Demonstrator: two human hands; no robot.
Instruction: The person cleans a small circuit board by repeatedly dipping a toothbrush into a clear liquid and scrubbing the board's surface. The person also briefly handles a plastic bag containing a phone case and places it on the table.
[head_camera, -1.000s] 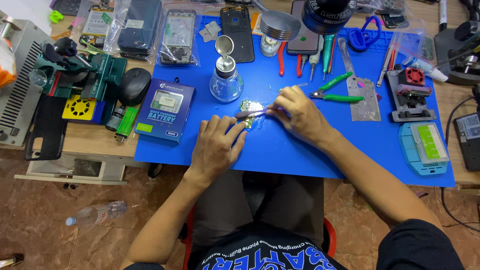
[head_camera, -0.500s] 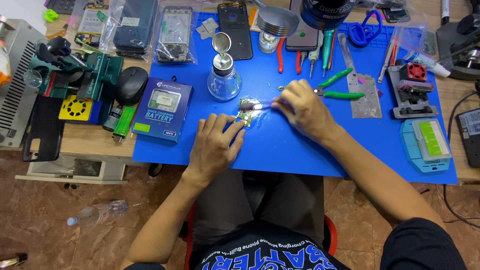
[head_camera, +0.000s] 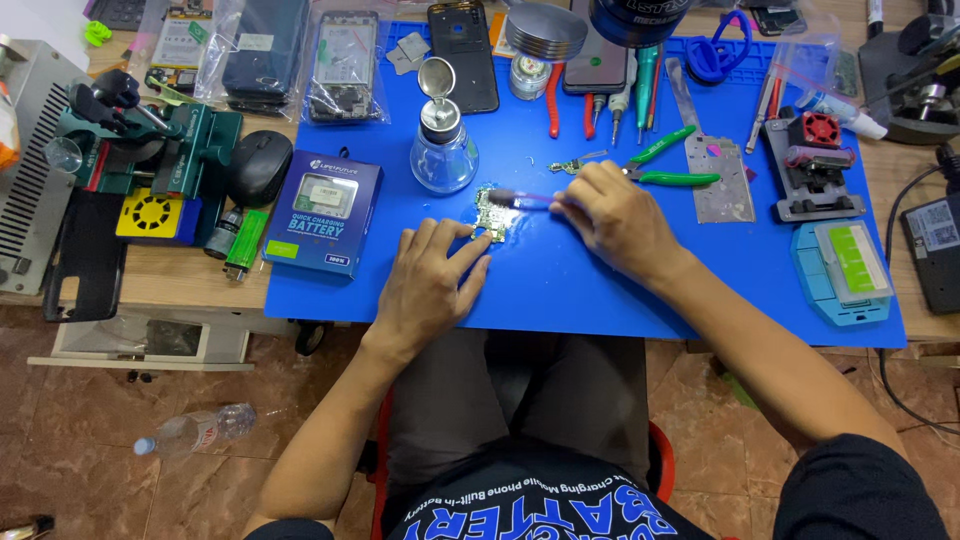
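Take the blue mat (head_camera: 560, 290) as your landmark. At its left edge lies a blue box (head_camera: 323, 212), and behind the middle of the mat stands a glass bottle (head_camera: 443, 150) with its cap flipped up. Your left hand (head_camera: 428, 282) lies flat near the front edge, fingertips pinning a small circuit board (head_camera: 490, 212) at mid-mat (nothing gripped). Just right of the board, your right hand (head_camera: 612, 215) pinches a thin brush (head_camera: 520, 198), its tip touching the board. Green-handled pliers (head_camera: 668, 165) lie just behind that hand.
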